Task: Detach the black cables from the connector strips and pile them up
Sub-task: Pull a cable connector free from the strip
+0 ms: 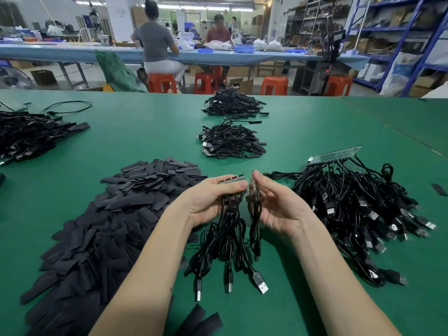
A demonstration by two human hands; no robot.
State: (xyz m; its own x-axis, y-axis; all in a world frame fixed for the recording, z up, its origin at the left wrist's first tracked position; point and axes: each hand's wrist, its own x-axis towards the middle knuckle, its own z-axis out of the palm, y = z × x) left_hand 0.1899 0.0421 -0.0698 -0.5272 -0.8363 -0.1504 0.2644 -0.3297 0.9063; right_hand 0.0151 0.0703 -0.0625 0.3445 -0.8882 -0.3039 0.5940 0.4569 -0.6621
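My left hand grips a short connector strip with a few black USB cables hanging from it down onto the green table. Just right of it, my right hand pinches a single black cable at its top end, a narrow gap away from the strip. A long connector strip with many cables attached lies on a heap of cables at the right. Two piles of loose black cables sit further back in the middle, the nearer pile and the farther pile.
A large heap of flat black sleeves covers the table left of my arms. Another mass of black cables lies at the far left edge. Beyond the green table people sit on orange stools at a blue bench.
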